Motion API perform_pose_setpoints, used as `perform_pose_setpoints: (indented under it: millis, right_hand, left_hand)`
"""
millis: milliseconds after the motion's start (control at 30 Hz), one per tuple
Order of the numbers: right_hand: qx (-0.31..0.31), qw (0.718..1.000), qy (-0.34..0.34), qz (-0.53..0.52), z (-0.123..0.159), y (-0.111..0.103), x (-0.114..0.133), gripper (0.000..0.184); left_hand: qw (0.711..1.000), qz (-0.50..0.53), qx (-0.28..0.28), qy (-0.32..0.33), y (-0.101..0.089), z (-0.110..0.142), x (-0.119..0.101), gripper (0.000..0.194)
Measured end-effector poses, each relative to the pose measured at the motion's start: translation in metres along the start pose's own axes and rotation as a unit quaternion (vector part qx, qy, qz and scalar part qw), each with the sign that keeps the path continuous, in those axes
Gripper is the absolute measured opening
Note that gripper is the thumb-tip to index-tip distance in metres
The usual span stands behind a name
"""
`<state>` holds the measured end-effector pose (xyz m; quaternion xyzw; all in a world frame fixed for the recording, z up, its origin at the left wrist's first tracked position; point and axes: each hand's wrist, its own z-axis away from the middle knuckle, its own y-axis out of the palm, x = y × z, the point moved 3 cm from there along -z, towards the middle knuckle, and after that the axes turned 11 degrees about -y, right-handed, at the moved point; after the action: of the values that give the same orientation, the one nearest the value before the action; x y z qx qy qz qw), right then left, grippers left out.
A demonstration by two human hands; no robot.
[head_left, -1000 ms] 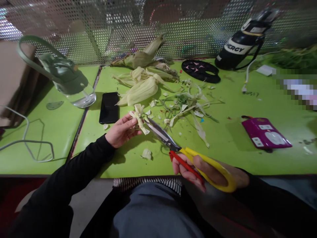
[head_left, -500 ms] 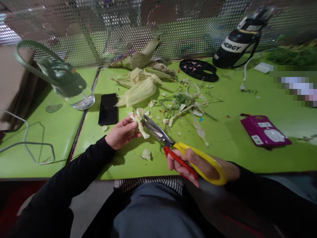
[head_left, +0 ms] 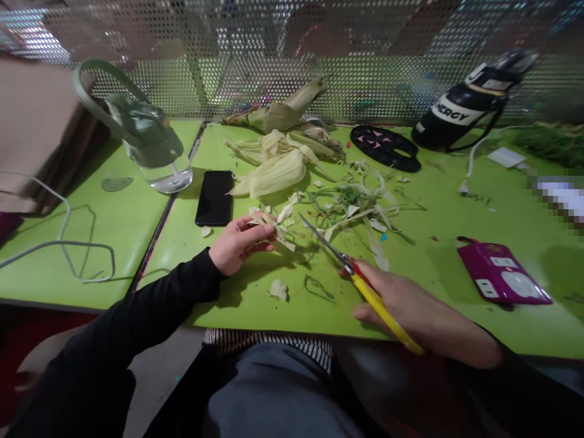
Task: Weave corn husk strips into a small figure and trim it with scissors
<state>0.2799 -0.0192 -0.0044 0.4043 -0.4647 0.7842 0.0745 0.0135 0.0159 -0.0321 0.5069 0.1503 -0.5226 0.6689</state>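
My left hand (head_left: 244,238) pinches a small piece of pale corn husk (head_left: 281,226) with cut, splayed ends between thumb and fingers. In my right hand (head_left: 396,298) are scissors (head_left: 374,298) with yellow and red handles. Their blades point up and left, apart from the held husk, and look nearly closed. Beyond my hands lie dry corn husks (head_left: 274,173). To their right spreads a tangle of green strings and husk strips (head_left: 349,198). A husk scrap (head_left: 278,289) rests on the table near its front edge.
The green table (head_left: 255,310) also holds a black phone (head_left: 214,198), a pale green water bottle (head_left: 155,146), a black palette (head_left: 383,146), a black bottle (head_left: 460,109) and a purple power strip (head_left: 502,271). Brown paper bags (head_left: 36,134) stand left. A perforated metal screen (head_left: 283,55) runs behind.
The scissors have moved away from the husk toward the right, and their blades have come together. My right hand has turned over. A green string loop now shows on the table between my hands.
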Motion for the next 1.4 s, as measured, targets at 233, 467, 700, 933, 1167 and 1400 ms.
perform_pose_setpoints:
  millis: [233,467,700,933,1167,1400]
  right_hand:
    - [0.015,0.991,-0.002,0.130,-0.017,0.006,0.017,0.051]
    - [0.043,0.998,-0.010,0.051,-0.019,0.002,0.015,0.045]
    - [0.037,0.997,-0.020,0.057,-0.019,0.003,0.014,0.044]
    - [0.053,0.997,-0.056,0.006,-0.018,0.008,0.013,0.035]
    - [0.038,0.998,-0.023,0.041,-0.017,0.011,0.015,0.037]
    - [0.032,0.998,-0.022,0.058,-0.016,0.017,0.015,0.040]
  left_hand:
    - [0.996,-0.071,0.016,0.048,0.002,0.002,0.000,0.031]
    - [0.992,-0.110,0.052,0.032,0.005,0.003,0.000,0.031]
    - [0.992,-0.107,0.050,0.038,0.004,0.003,-0.001,0.030]
    - [0.991,-0.119,0.054,0.041,0.003,0.002,-0.001,0.028]
    - [0.991,-0.114,0.051,0.039,0.004,0.001,0.000,0.027]
    - [0.993,-0.100,0.060,0.025,0.005,0.001,0.002,0.029]
